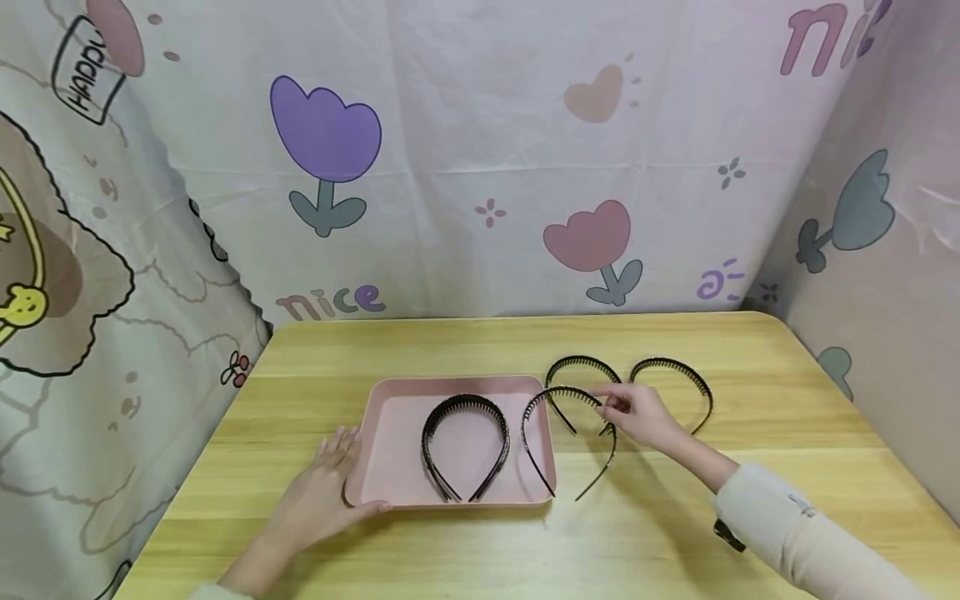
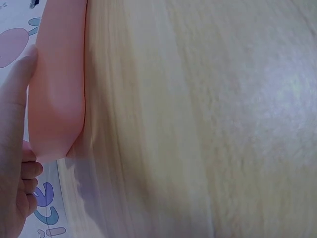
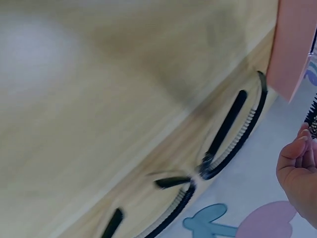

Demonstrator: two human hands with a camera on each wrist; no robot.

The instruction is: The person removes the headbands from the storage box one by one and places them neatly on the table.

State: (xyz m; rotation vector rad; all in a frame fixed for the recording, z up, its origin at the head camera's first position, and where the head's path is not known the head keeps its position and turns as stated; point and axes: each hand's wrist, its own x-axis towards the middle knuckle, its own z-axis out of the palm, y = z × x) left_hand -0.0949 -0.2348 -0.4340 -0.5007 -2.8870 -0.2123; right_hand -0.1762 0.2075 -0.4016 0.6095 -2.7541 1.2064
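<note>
My right hand (image 1: 637, 412) pinches a black toothed headband (image 1: 569, 389) between thumb and fingertips. That headband is raised, its open ends downward, over the right edge of a pink tray (image 1: 390, 467). In the right wrist view, the right hand (image 3: 300, 168) shows at the right edge with a small toothed part of the headband (image 3: 312, 116). Several black headbands (image 1: 465, 402) lie stacked together in the tray. My left hand (image 1: 318, 492) rests against the tray's front left corner, thumb along the front wall. In the left wrist view, that thumb (image 2: 22, 74) touches the tray wall (image 2: 59, 84).
Right of the tray, two more black headbands lie on the wooden table (image 1: 637, 533), one at the left (image 1: 581, 359) and another at the right (image 1: 678, 364). A printed cloth (image 1: 450, 125) hangs behind the table and along both sides.
</note>
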